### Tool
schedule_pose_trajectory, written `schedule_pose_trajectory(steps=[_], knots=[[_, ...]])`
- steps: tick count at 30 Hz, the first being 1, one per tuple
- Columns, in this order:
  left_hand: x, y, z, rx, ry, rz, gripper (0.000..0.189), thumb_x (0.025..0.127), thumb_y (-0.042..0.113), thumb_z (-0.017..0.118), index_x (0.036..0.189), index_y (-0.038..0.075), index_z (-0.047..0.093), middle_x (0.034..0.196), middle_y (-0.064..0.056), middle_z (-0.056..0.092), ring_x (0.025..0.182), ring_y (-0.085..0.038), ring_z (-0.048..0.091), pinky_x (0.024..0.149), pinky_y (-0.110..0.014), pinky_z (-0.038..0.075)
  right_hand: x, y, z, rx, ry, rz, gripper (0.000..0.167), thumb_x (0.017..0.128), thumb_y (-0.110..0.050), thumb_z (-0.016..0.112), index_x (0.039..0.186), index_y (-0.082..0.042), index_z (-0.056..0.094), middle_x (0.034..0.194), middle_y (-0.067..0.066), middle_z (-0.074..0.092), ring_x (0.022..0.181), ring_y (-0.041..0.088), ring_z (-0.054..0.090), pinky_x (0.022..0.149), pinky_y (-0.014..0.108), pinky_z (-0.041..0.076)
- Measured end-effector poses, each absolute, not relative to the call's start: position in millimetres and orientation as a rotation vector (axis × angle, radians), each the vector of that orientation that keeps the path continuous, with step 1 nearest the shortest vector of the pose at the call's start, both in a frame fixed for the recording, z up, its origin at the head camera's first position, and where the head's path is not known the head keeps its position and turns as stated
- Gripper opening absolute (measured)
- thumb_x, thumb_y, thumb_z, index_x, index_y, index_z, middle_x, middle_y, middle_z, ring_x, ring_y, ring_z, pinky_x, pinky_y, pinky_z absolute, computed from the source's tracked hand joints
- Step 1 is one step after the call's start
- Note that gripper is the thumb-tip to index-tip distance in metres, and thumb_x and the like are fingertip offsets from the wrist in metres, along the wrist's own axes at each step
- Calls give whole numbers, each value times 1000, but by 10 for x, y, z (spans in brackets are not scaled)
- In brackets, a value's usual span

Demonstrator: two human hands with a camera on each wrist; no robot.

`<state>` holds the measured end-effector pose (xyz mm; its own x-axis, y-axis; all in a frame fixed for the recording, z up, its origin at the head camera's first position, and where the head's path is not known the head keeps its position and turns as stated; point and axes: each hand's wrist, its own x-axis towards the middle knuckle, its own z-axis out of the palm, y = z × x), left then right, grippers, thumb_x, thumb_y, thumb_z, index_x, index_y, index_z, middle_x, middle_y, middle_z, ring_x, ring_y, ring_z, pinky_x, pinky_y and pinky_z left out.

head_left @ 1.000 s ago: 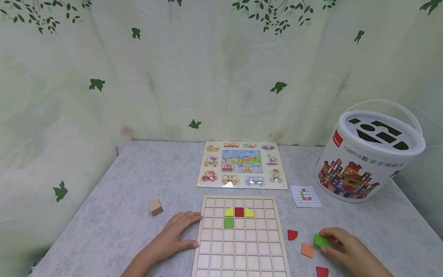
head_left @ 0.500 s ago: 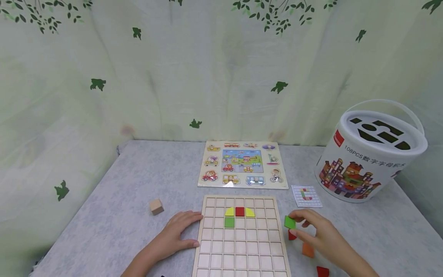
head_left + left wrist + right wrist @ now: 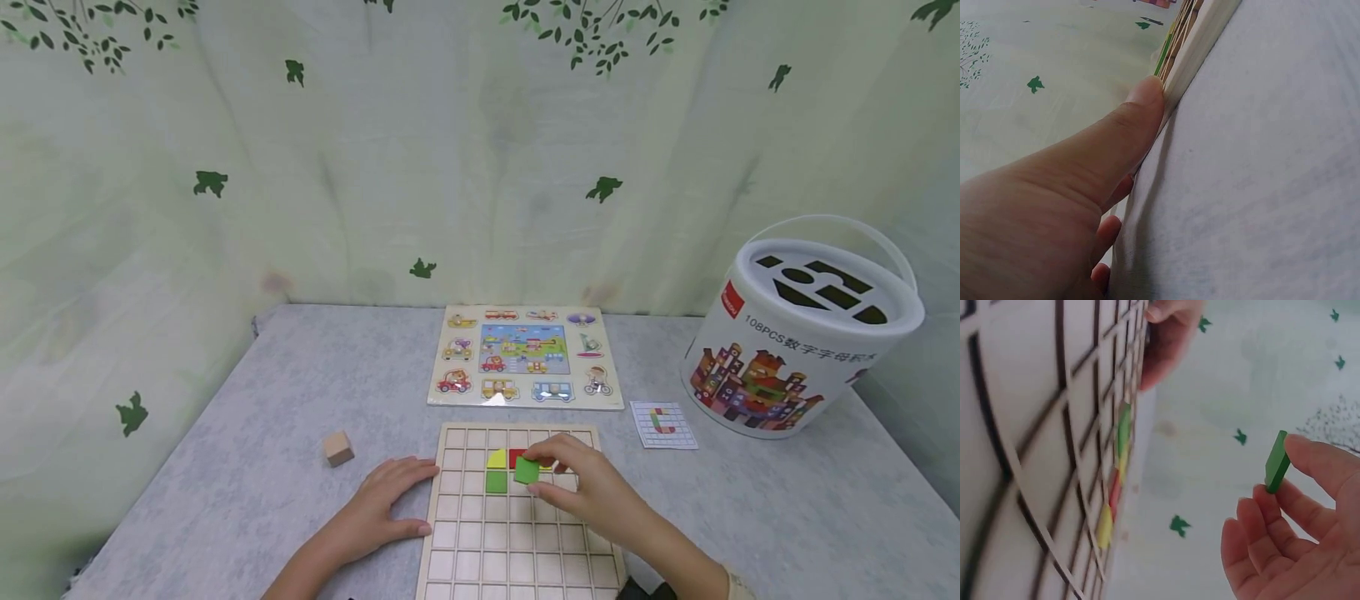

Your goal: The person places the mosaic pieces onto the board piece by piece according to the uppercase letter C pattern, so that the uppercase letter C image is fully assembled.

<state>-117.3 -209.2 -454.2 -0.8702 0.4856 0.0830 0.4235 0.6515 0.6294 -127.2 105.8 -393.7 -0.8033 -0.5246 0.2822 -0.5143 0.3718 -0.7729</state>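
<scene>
My right hand (image 3: 585, 483) pinches a green square tile (image 3: 527, 472) between thumb and fingertips, over the upper part of the wooden grid board (image 3: 495, 567). The right wrist view shows this tile edge-on, apart from the board's surface. On the board lie a yellow quarter-round tile (image 3: 496, 459), a red square tile (image 3: 514, 457) and another green square tile (image 3: 496, 482). A second yellow tile is mostly covered by my right hand. My left hand (image 3: 378, 504) rests at the board's left edge, thumb (image 3: 1147, 94) against its side, fingers spread.
Behind the board lies a vehicle picture puzzle (image 3: 525, 398). A small pattern card (image 3: 675, 437) sits to its right, near a white lidded bucket (image 3: 795, 333). A plain wooden cube (image 3: 338, 448) stands left of the board. My right forearm covers the table right of the board.
My right hand has carried the green square tile leftward from the table's right side to over the board. The left hand has stayed put. My forearm now hides the loose red and orange tiles.
</scene>
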Motion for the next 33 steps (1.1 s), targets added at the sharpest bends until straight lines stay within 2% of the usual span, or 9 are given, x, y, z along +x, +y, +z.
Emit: schedule_pose_trajectory(steps=[4,9,13,17,21,25,33], knots=[[-1170,-2091,-4534,758,2766,1022,69,73,50,65,131,18,46,135,2,41,127,-27,29,103,-46,15,-1298,940,-4034,-986,2543,-1432,28,81,-16,68,108,-17,59,102,-11,56,88,17,54,74,29,48],[-1173,-2089,-4526,753,2759,1022,70,73,50,65,132,18,46,135,2,41,127,-26,29,103,-38,11,-1325,901,-4141,-924,2480,-1354,25,82,-17,67,106,-12,61,96,-9,56,86,16,54,73,25,48],[-1172,-2089,-4528,755,2766,1017,70,73,51,65,132,18,46,136,1,41,127,-27,29,103,-45,15,-1353,893,-4220,-831,2410,-1301,25,80,-22,68,103,-13,63,94,-10,56,86,13,53,75,24,47],[-1173,-2087,-4533,753,2767,1017,69,73,51,64,132,18,45,136,1,41,127,-27,29,102,-51,16,-1383,847,-4297,-866,2423,-1204,25,78,-26,70,100,-16,64,90,-13,55,82,9,50,72,21,45],[-1175,-2088,-4537,759,2760,1027,69,74,50,65,132,18,45,136,1,41,128,-27,28,103,-40,13,-1406,799,-4358,-989,2497,-1101,23,78,-27,70,98,-17,63,88,-14,52,78,5,47,68,17,43],[-1176,-2090,-4541,774,2761,1030,69,74,49,65,132,18,45,135,1,41,127,-26,29,101,-29,7,-1411,781,-4383,-1026,2528,-1038,24,79,-28,70,99,-17,63,90,-14,50,79,3,46,70,17,42],[-1175,-2092,-4545,784,2778,1021,69,73,49,65,131,17,46,135,1,42,127,-26,30,101,-30,8,-1402,767,-4399,-1041,2561,-1015,20,80,-23,69,98,-16,63,91,-13,49,80,3,45,72,17,42]])
